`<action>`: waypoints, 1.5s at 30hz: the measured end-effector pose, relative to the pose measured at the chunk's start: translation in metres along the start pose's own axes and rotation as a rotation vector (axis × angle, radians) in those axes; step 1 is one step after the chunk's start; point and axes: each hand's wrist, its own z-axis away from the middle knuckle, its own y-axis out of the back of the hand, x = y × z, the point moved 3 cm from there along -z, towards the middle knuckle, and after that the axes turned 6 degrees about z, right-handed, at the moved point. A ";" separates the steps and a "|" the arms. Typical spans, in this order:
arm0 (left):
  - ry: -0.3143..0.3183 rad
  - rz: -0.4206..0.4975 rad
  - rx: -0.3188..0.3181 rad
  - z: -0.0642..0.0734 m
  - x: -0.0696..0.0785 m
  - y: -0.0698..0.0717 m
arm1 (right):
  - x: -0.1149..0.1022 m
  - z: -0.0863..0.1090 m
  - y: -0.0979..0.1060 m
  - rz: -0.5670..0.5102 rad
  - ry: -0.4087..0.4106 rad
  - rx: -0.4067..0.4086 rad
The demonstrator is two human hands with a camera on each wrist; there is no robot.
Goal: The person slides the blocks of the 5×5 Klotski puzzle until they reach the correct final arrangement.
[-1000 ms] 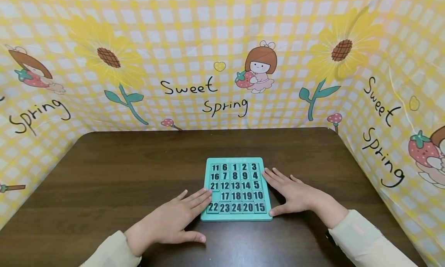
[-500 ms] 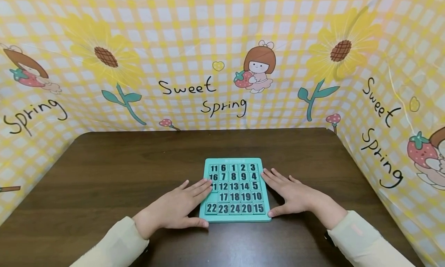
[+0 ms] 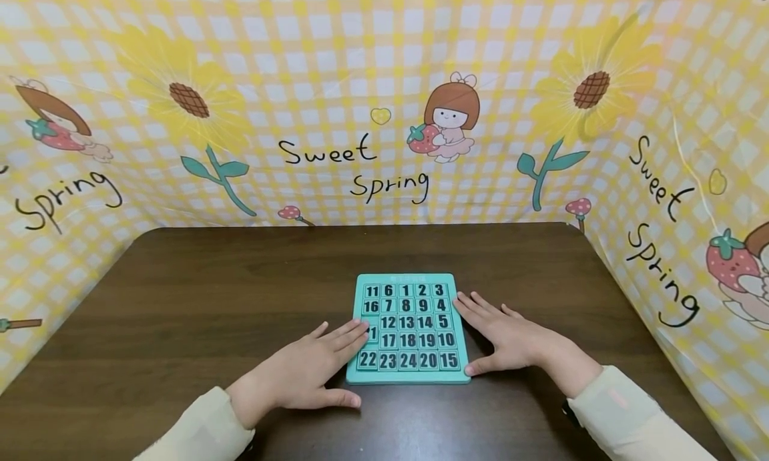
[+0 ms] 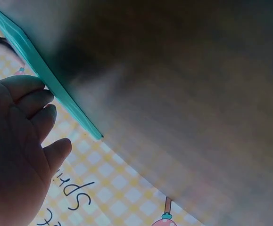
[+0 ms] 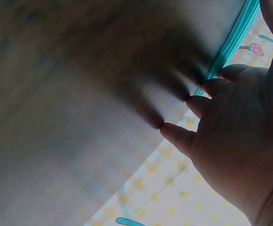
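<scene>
A turquoise number slide puzzle lies flat on the dark wooden table, its black-numbered tiles in rows. My left hand reaches over its left edge with the fingers extended and the thumb spread apart. Its fingertips rest on a tile in the left column, hiding part of the number so that only a 1 shows. A gap stands above that tile, below tile 16. Along the puzzle's right edge lies my right hand, fingers straight and touching the frame, thumb by the near right corner. Both wrist views show the puzzle's turquoise edge from the side.
The brown table extends around the puzzle on all sides. A yellow checked cloth with flowers, cartoon figures and lettering hangs behind the table and along both sides.
My left fingertips first went up onto tile 21, then came back toward me. That tile has slid down into the gap below, leaving a gap above it. The right hand stays in place.
</scene>
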 end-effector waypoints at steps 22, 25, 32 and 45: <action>0.004 -0.002 0.014 -0.002 -0.004 0.011 | -0.001 0.001 0.002 -0.004 0.003 0.001; 0.013 -0.003 0.023 -0.009 -0.011 0.016 | -0.001 0.002 0.001 -0.008 0.001 0.001; 0.019 0.021 0.025 -0.025 -0.021 0.019 | -0.001 0.000 -0.001 -0.006 0.000 0.002; 0.040 0.022 -0.015 -0.026 -0.018 0.013 | 0.001 0.000 0.000 -0.011 0.000 -0.001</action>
